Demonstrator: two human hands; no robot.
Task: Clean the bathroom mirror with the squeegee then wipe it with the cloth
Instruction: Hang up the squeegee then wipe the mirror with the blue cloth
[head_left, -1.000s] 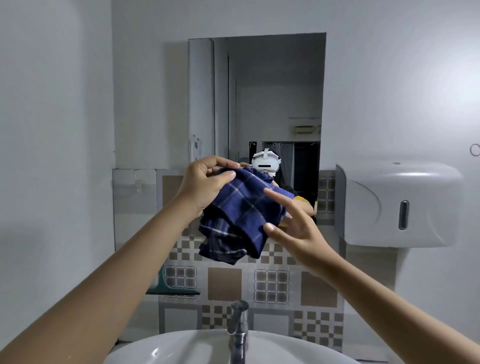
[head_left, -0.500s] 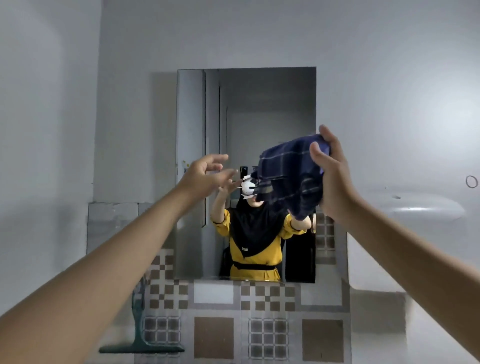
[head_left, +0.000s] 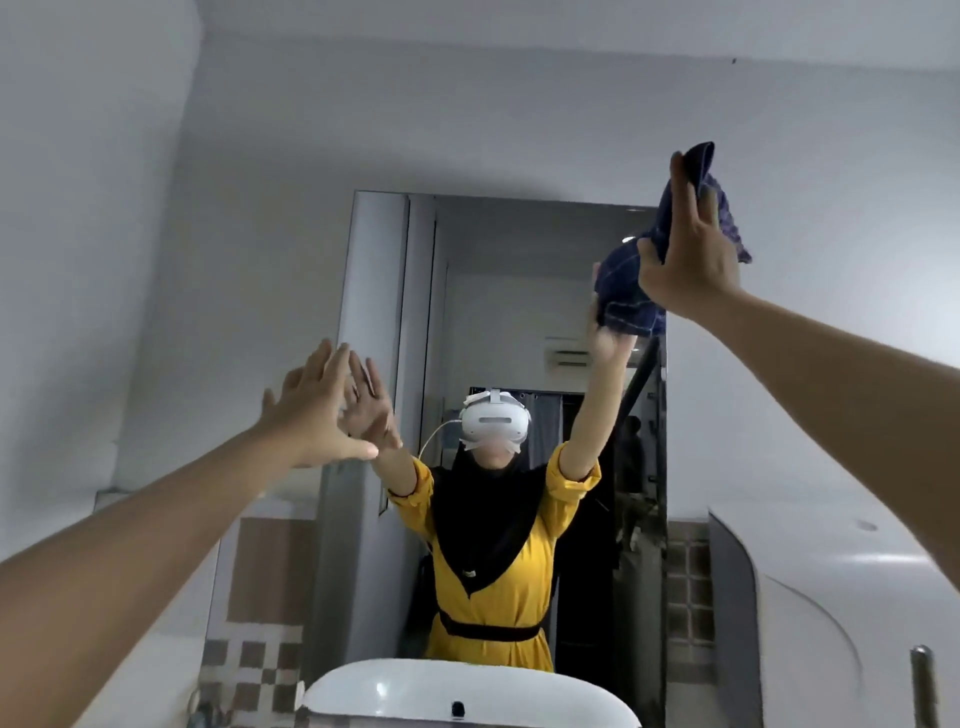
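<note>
Two bare hands reach up toward one rectangular, frameless mirror (head_left: 498, 322) fixed to a plain pale wall (head_left: 270, 156). One dark blue checked cloth (head_left: 631, 291), soft and bunched into folds, is clamped in the right hand (head_left: 685, 260); it sits at the mirror's upper right corner, with part of it spilling past the glass edge over the wall. Whether the cloth presses the glass or hangs just off it is hard to tell, since the hand covers the contact. The left hand (head_left: 317, 415) is empty, fingers spread and flat, at the mirror's left edge, meeting its own reflection there. One white rounded basin (head_left: 467, 696) shows at the bottom edge, below the glass. One glossy white wall dispenser (head_left: 831, 623) with a curved front stands just right of the mirror. Brown and cream patterned tiles (head_left: 260, 654) run along the lower wall. The mirror reflects the person's raised arms, yellow sleeves and a white headset.
</note>
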